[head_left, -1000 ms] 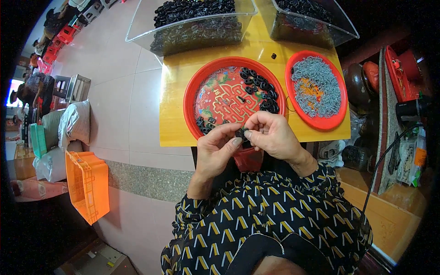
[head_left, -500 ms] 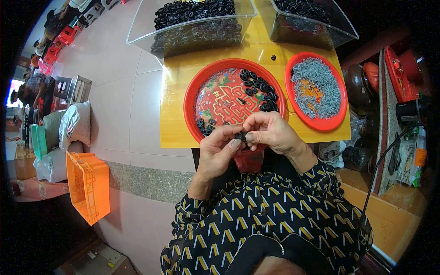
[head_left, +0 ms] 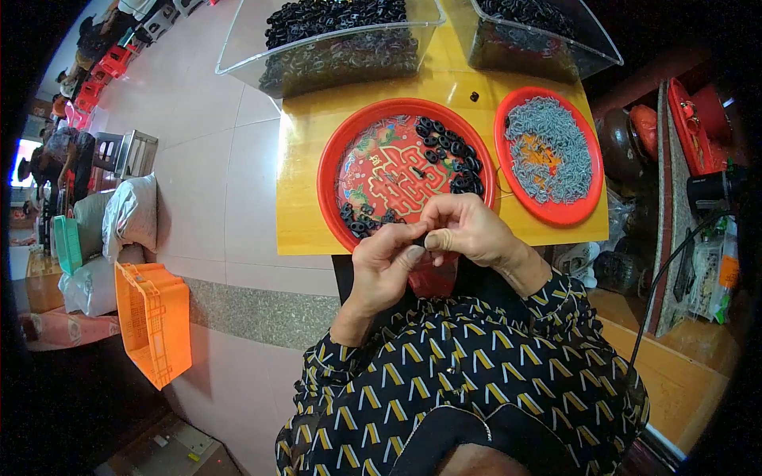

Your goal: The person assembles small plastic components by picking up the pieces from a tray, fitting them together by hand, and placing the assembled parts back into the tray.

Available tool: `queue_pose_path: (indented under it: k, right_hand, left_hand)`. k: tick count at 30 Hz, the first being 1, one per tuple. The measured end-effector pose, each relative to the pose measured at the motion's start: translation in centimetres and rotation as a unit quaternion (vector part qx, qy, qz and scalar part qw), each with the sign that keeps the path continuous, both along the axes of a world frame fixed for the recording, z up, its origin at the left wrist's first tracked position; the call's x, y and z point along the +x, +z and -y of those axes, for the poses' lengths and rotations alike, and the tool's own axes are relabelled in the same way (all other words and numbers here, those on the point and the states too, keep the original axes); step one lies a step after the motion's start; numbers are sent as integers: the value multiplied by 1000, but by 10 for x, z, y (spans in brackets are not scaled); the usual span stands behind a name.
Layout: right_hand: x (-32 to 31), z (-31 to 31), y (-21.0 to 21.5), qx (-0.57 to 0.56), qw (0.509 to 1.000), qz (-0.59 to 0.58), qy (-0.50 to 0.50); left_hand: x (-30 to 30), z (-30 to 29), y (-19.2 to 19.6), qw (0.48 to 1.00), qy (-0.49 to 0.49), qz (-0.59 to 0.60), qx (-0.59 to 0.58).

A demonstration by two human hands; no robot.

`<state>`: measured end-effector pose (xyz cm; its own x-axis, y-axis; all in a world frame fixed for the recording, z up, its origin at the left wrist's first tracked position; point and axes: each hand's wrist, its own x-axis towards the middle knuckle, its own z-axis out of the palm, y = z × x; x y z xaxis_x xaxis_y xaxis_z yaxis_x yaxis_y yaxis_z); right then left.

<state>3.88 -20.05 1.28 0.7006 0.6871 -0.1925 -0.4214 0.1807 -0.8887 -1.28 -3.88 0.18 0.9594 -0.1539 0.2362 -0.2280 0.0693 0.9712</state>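
Note:
Both hands meet over the near rim of a round red tray [head_left: 327, 170]. My left hand [head_left: 382, 266] and my right hand [head_left: 468, 232] pinch a small black plastic part [head_left: 418, 242] between thumbs and fingertips; most of it is hidden. Inside the tray, black plastic pieces [head_left: 452, 147] form a curved heap at the right, and more small black pieces [head_left: 361, 220] lie at the near left. One thin dark piece [head_left: 418, 172] rests on the patterned middle. To the right, a red oval tray [head_left: 548, 214] holds many small grey metal screws [head_left: 556, 127].
Two clear bins [head_left: 341, 55] [head_left: 524, 47] full of black parts stand at the table's far side. A single black part [head_left: 474, 97] lies on the yellow table [head_left: 305, 119]. An orange crate [head_left: 159, 321] and white sacks [head_left: 131, 214] are on the left. People sit far left.
My fingers have closed further over the black part, so less of it shows. Both hands stay in nearly the same place.

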Motion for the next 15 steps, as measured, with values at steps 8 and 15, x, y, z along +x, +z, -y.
queue_pose_path:
  k: [8,15]
  right_hand:
    - [0,-1,6,23,997,-70,-26]
    - [-3,5,0,40,992,-107,-54]
  left_hand:
    - [-2,3,-4,956,-40,-140,-256]
    - [-2,2,-12,955,-13,-146,-257]
